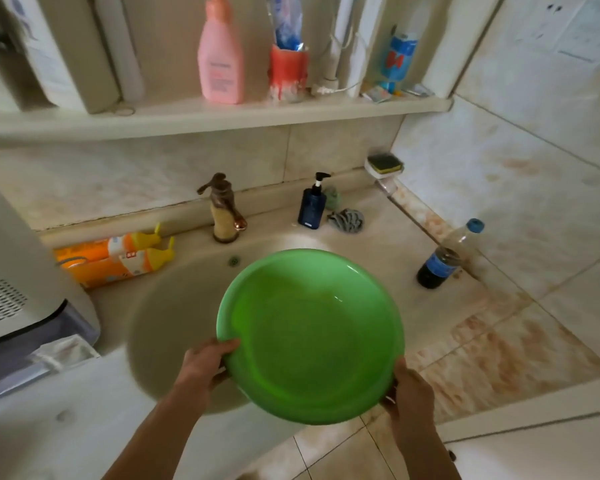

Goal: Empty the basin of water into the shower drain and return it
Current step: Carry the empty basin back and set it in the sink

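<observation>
The left hand [205, 363] grips the near left rim of the round green plastic basin [310, 336], fingers curled over the edge. The right hand [411, 393] grips the near right rim the same way. The hands are apart, one on each side. The basin is held up in the air, partly over the cream oval sink [174, 317] and partly past the front edge of the desk [388, 237]. It tips a little toward the person. I cannot tell if there is water in it.

Behind the sink stands a brown metal tap [224, 207]. Two orange spray bottles [115, 256] lie on their sides left of the tap. Right of the tap stands a dark blue pump bottle [312, 204], with a grey scrub cloth [347, 220] just beside it. A clear bottle with a blue cap [447, 254] stands near the right wall. Up on the shelf [201, 114] are a pink bottle [220, 53] and a red cup [288, 69].
</observation>
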Tool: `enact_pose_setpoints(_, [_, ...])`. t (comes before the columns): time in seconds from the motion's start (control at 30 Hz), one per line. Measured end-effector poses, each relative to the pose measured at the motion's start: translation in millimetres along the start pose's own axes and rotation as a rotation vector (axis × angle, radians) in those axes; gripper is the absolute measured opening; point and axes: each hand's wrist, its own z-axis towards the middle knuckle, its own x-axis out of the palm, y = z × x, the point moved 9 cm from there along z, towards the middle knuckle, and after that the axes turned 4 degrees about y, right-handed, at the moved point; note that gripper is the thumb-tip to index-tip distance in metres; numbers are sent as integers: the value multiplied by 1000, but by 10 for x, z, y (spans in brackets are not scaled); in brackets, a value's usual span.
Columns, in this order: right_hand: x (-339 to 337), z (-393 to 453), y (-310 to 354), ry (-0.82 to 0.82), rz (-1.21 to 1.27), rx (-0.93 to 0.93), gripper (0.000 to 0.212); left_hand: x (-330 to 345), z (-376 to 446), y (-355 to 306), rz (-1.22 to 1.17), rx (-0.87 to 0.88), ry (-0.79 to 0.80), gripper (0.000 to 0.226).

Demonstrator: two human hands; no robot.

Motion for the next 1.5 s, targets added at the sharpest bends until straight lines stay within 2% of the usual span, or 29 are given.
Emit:
enact_pose_setpoints(0.1, [275, 160, 213, 62, -48, -30, 23, -84, 49, 32, -44, 0, -46, 26])
enact_pose_setpoints(0.3, [993, 617, 255, 257, -117, 67, 16, -466, 181, 119, -115, -66, -236, 20])
enact_pose_setpoints(0.4, [1336, 798, 194, 314, -282, 61, 20, -701, 226, 239, -83, -101, -344, 26])
enact_pose_setpoints(0.53, [1640, 926, 139, 370, -517, 23, 22, -869, 260, 312, 14, -101, -483, 21])
enact_pose_setpoints(0.73, [1687, 1131, 151, 380, -650, -19, 19, -814, 331, 301, 24, -50, -516, 7])
enact_pose_setpoints(0.83, [1814, 1151, 239, 380, -764, -110, 12, -800, 374, 338, 14, -69, -502, 14])
enact_pose_setpoints(1.0, [1898, 1043, 343, 305, -926, -257, 20, -832, 395, 359, -31, -87, -470, 19])
enact_pose_setpoints(1.23, [1741, 927, 190, 288, -1031, -458, 35, -797, 295, 422, 33, 57, -502, 8])
enact_pose_setpoints(1.5, [1837, 927, 222, 269, -1123, -503, 35, -802, 407, 470, -32, 15, -467, 11])
